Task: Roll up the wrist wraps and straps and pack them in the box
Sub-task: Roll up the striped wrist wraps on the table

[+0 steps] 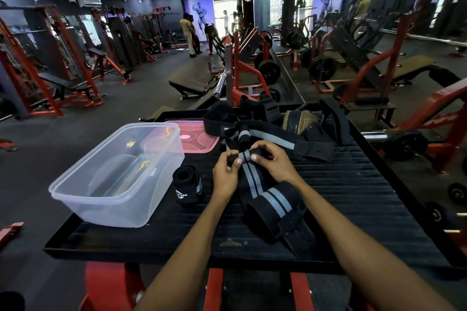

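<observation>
Near edge, low centre of frame: both forearms come in over the black ribbed bench [353,197]. Loose tail of a black-and-grey striped wrist wrap [274,203] lies folded on the bench at centre right, running up to the hands. Left hand [225,175] and right hand [274,161] sit at frame centre, close together, each pinching one end of the small rolled start of that wrap; fingers curled round the roll, thumbs on top. Just left of the left hand, a finished black roll [187,185] stands on the bench, apart from the hands. Left of that, a clear plastic box [75,192], open-topped, nothing visibly packed inside. Behind the box, a pink lid [199,137] lying flat, touching the box's far side. Upper centre of the bench: a heap of more black straps [267,134] and pads, unsorted. Beyond, gym machines and a few people standing far back.
</observation>
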Action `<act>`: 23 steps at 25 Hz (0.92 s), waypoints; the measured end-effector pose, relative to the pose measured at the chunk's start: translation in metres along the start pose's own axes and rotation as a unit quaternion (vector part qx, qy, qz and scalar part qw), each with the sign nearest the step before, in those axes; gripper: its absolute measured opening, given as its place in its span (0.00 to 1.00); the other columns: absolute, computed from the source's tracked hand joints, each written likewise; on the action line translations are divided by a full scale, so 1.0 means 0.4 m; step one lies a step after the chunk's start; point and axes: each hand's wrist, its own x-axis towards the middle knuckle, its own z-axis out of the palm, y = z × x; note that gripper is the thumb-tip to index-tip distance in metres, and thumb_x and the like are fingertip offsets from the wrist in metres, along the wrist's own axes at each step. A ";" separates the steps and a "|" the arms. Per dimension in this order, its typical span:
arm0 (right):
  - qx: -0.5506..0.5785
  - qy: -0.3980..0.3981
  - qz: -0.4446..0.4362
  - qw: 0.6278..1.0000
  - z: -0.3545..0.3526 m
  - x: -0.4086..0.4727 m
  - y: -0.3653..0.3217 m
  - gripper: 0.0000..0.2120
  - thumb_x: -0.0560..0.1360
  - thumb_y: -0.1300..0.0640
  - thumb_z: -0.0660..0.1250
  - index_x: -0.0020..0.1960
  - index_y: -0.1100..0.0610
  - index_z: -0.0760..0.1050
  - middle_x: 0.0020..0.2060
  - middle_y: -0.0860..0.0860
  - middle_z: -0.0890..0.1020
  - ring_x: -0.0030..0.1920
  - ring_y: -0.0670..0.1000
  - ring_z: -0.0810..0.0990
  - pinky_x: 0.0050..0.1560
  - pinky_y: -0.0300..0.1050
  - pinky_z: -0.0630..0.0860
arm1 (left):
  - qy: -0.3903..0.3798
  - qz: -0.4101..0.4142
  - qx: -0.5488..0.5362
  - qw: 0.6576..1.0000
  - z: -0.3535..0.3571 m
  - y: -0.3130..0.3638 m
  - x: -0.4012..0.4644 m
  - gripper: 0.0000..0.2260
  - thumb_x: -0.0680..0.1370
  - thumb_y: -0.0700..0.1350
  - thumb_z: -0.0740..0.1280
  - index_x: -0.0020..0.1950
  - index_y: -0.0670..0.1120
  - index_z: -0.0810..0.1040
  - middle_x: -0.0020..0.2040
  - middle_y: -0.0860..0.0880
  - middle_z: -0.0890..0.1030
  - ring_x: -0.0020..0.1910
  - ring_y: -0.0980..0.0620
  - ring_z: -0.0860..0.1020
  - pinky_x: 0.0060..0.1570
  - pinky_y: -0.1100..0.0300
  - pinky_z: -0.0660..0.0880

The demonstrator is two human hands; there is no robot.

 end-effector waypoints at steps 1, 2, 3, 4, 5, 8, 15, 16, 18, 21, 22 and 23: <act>0.001 -0.001 0.010 1.000 0.000 0.000 -0.001 0.10 0.75 0.61 0.67 0.56 0.60 0.75 0.49 0.44 0.78 0.49 0.34 0.74 0.51 0.24 0.68 | -0.004 0.003 0.005 1.000 -0.002 -0.001 0.001 0.09 0.78 0.39 0.65 0.58 0.41 0.74 0.44 0.55 0.75 0.38 0.59 0.72 0.40 0.71 0.71; -0.004 -0.004 0.017 1.000 -0.001 0.001 0.000 0.10 0.76 0.60 0.66 0.57 0.59 0.76 0.49 0.44 0.78 0.49 0.35 0.74 0.50 0.25 0.68 | -0.011 0.007 0.010 1.000 -0.003 -0.001 0.001 0.09 0.78 0.39 0.65 0.58 0.42 0.74 0.42 0.55 0.75 0.36 0.56 0.71 0.39 0.68 0.71; -0.015 -0.006 0.016 1.000 -0.001 0.003 0.004 0.09 0.77 0.60 0.65 0.56 0.60 0.76 0.49 0.45 0.78 0.49 0.36 0.74 0.49 0.26 0.68 | -0.017 0.011 0.013 1.000 -0.003 0.000 0.001 0.08 0.77 0.39 0.65 0.57 0.44 0.75 0.40 0.55 0.75 0.35 0.53 0.70 0.38 0.64 0.70; -0.024 -0.006 0.013 1.000 -0.001 0.005 0.008 0.08 0.77 0.61 0.65 0.55 0.61 0.77 0.49 0.47 0.78 0.48 0.39 0.75 0.48 0.26 0.68 | -0.023 0.011 0.006 1.000 -0.003 0.001 -0.001 0.07 0.78 0.40 0.65 0.56 0.46 0.75 0.40 0.54 0.75 0.34 0.53 0.70 0.38 0.63 0.70; -0.029 -0.001 0.012 1.000 -0.001 0.005 0.010 0.08 0.77 0.63 0.64 0.55 0.63 0.76 0.49 0.49 0.78 0.49 0.43 0.75 0.48 0.26 0.68 | -0.027 0.005 -0.013 1.000 -0.001 0.002 -0.003 0.07 0.78 0.41 0.64 0.56 0.47 0.75 0.42 0.53 0.76 0.36 0.54 0.72 0.40 0.65 0.71; -0.034 0.010 0.016 0.999 -0.005 0.007 0.010 0.09 0.77 0.65 0.63 0.56 0.66 0.74 0.50 0.51 0.77 0.52 0.47 0.74 0.47 0.22 0.67 | -0.043 -0.010 -0.055 0.997 0.001 0.009 -0.008 0.06 0.79 0.42 0.63 0.56 0.46 0.75 0.52 0.51 0.78 0.48 0.61 0.76 0.48 0.75 0.71; -0.018 -0.011 0.035 0.999 -0.005 0.007 0.015 0.10 0.76 0.60 0.66 0.56 0.63 0.76 0.51 0.50 0.78 0.53 0.47 0.75 0.50 0.27 0.70 | -0.071 0.037 -0.044 0.996 -0.011 0.000 -0.006 0.09 0.75 0.48 0.68 0.53 0.59 0.75 0.43 0.53 0.77 0.35 0.59 0.74 0.40 0.70 0.71; -0.020 -0.013 0.028 0.999 -0.007 0.008 0.017 0.09 0.76 0.61 0.66 0.55 0.63 0.76 0.50 0.50 0.78 0.52 0.47 0.76 0.49 0.26 0.70 | -0.072 0.033 -0.042 0.996 -0.009 -0.001 -0.007 0.08 0.75 0.48 0.67 0.52 0.61 0.75 0.43 0.53 0.77 0.36 0.58 0.74 0.41 0.68 0.71; -0.018 -0.008 0.013 1.000 -0.013 0.006 0.014 0.08 0.75 0.64 0.67 0.54 0.64 0.76 0.49 0.50 0.78 0.49 0.45 0.76 0.49 0.24 0.70 | -0.064 0.007 -0.054 0.996 -0.001 0.001 -0.008 0.07 0.77 0.44 0.66 0.53 0.55 0.74 0.48 0.54 0.78 0.45 0.60 0.77 0.49 0.67 0.72; -0.010 -0.015 -0.003 1.000 -0.008 0.001 0.008 0.10 0.75 0.64 0.67 0.55 0.64 0.74 0.48 0.48 0.77 0.47 0.37 0.75 0.50 0.24 0.69 | -0.041 0.001 -0.047 0.998 0.000 0.003 -0.007 0.07 0.77 0.41 0.66 0.55 0.48 0.74 0.50 0.54 0.78 0.51 0.57 0.77 0.53 0.64 0.71; -0.003 -0.016 0.004 1.000 -0.005 0.001 0.008 0.10 0.75 0.63 0.67 0.56 0.63 0.74 0.47 0.47 0.77 0.47 0.35 0.75 0.49 0.24 0.69 | -0.037 0.010 -0.036 0.999 -0.003 0.003 -0.008 0.08 0.77 0.40 0.66 0.55 0.47 0.74 0.49 0.55 0.78 0.49 0.59 0.76 0.53 0.65 0.71; 0.003 -0.016 0.020 1.000 -0.002 0.000 0.005 0.10 0.76 0.60 0.66 0.57 0.61 0.74 0.47 0.46 0.76 0.47 0.36 0.74 0.49 0.24 0.69 | -0.035 0.020 -0.027 0.999 -0.005 0.006 -0.009 0.09 0.76 0.39 0.66 0.55 0.47 0.74 0.48 0.57 0.77 0.48 0.62 0.75 0.53 0.66 0.71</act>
